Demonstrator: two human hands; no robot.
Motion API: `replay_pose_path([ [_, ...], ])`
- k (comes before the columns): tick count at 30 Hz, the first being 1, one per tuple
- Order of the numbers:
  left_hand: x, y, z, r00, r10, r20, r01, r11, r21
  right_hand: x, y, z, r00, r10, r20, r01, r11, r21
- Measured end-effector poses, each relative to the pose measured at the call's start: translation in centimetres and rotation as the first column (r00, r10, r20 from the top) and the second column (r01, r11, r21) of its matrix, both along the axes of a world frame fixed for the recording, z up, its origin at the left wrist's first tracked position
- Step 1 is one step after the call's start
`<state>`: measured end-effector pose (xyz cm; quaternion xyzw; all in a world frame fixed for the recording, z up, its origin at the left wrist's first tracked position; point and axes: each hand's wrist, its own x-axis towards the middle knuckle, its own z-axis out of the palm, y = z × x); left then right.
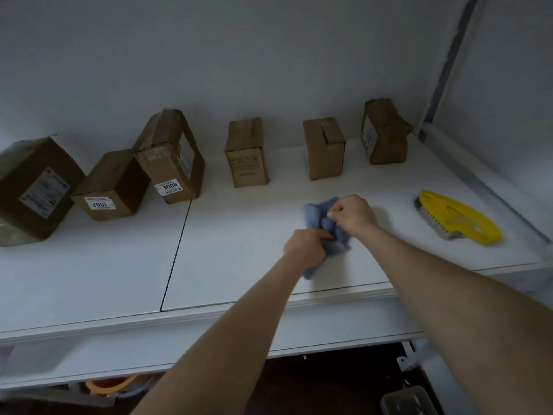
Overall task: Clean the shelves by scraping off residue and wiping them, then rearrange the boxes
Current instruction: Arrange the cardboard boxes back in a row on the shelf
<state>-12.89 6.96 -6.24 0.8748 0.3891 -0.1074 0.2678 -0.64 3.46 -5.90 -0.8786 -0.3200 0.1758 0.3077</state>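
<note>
Head view: both hands bunch a blue cloth (326,227) on the white shelf (239,265), centre-right, left hand (305,248) gripping its near part and right hand (353,214) fisted round its far part, so this looks like the wiping step, likely regathering the rag. Next move probably needs the cloth pressed flat and swept across the shelf, the yellow brush (457,217) lying idle at right. Six cardboard boxes (247,152) line the far edge; readable labels say "1002" (98,203) and "3004" (170,186), other print too blurred.
</note>
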Motion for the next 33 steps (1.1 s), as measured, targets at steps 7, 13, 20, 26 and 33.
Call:
replay_pose_path([
  [7, 2.3, -3.2, 1.2, 0.963, -0.010, 0.270, -0.009, 0.997, 0.071, 3.7, -4.2, 3.9, 0.924, -0.108, 0.368, 0.130, 0.991, -0.036],
  [13, 3.9, 0.9, 0.4, 0.996, 0.090, -0.009, -0.087, 0.982, 0.168, 8.4, -12.0, 4.1, 0.850, -0.208, 0.484, 0.378, 0.881, -0.284],
  [20, 12.1, -1.6, -0.6, 0.973, -0.226, -0.042, 0.230, 0.963, 0.142, 11.7, -15.7, 3.1, 0.949, -0.204, 0.239, 0.285, 0.879, -0.383],
  [26, 16.2, -8.8, -1.6, 0.891, -0.450, 0.060, 0.439, 0.888, 0.139, 14.4, -16.8, 4.2, 0.837, -0.525, 0.154, 0.538, 0.841, -0.060],
  [33, 17.2, -14.9, -1.7, 0.797, -0.557, 0.233, 0.569, 0.822, 0.022, 15.8, -16.3, 5.4, 0.813, -0.580, 0.053, 0.578, 0.815, 0.045],
])
